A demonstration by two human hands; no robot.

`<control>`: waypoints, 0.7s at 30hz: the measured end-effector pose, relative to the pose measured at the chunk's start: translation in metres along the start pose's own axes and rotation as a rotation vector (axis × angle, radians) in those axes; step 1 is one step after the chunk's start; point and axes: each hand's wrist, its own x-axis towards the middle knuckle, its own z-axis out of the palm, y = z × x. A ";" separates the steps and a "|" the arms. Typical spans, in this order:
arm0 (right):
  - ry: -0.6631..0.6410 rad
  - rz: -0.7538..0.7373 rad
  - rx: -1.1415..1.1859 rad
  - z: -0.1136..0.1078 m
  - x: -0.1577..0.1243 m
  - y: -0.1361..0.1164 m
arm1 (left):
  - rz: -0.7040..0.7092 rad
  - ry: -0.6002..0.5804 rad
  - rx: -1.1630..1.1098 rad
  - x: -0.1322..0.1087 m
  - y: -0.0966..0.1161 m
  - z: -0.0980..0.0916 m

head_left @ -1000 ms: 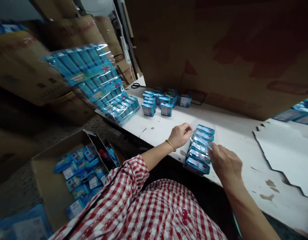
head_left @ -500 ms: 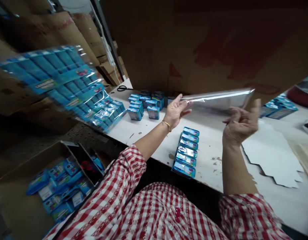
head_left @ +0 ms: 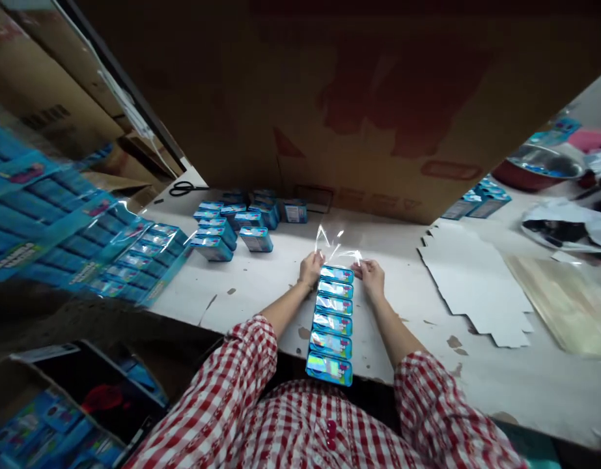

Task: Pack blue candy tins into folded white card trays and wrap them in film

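Observation:
A column of several small blue boxes (head_left: 332, 324) lies on the table in front of my body, its near end at the table edge. A clear plastic bag (head_left: 335, 246) is at the far end of the column, its glossy film catching the light. My left hand (head_left: 312, 268) pinches the bag's left side, close to the farthest box. On the opposite side my right hand (head_left: 370, 276) pinches the film with its fingertips. How far the film reaches over the boxes is hard to make out.
Loose blue boxes (head_left: 215, 238) and black scissors (head_left: 183, 189) are at the back left. Wrapped packs (head_left: 60, 228) are stacked at left, above an open carton (head_left: 85, 378). White card sheets (head_left: 476, 280) and plastic bags (head_left: 568, 306) lie right. A big cardboard box (head_left: 329, 98) stands behind.
Both hands have come down with the plastic bag from above the table to the far end of the box column. The camera view has turned to the right.

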 end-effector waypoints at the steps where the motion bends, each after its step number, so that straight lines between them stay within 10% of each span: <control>1: -0.029 -0.088 -0.150 -0.002 -0.008 0.005 | 0.022 0.010 0.031 -0.005 -0.003 -0.001; 6: -0.081 -0.331 -0.555 -0.001 -0.047 0.013 | 0.082 0.041 0.142 -0.028 -0.008 -0.005; 21: 0.058 0.014 -0.435 -0.004 -0.089 0.019 | 0.056 -0.089 0.472 -0.063 -0.004 -0.028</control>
